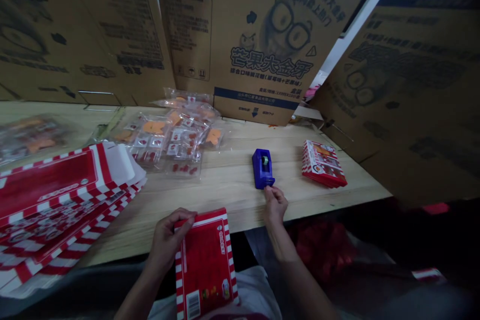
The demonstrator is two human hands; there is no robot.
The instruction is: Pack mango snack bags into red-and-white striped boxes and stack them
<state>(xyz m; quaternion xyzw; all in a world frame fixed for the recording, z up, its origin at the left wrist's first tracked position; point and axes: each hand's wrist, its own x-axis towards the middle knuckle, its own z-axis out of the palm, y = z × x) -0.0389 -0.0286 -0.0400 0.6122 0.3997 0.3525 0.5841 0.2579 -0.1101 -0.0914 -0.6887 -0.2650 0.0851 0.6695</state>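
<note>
A flat red box (204, 265) with red-and-white striped edges and a barcode is gripped at its upper left corner by my left hand (167, 240), thumb on top. It is tilted over the table's front edge, close to my body. At the cutter end of a blue tape dispenser (257, 167), my right hand (275, 204) has thumb and forefinger pinched together on the end of the tape. The strip itself is too small to see clearly. A small roll of tape (265, 160) sits inside the dispenser.
Flattened red-and-white striped cartons (71, 190) are stacked at the left. Clear packets (183, 142) with orange and red pieces lie in a heap behind them. A stack of red boxes (324, 164) stands at the right. Large brown cardboard boxes (258, 35) wall off the table's back.
</note>
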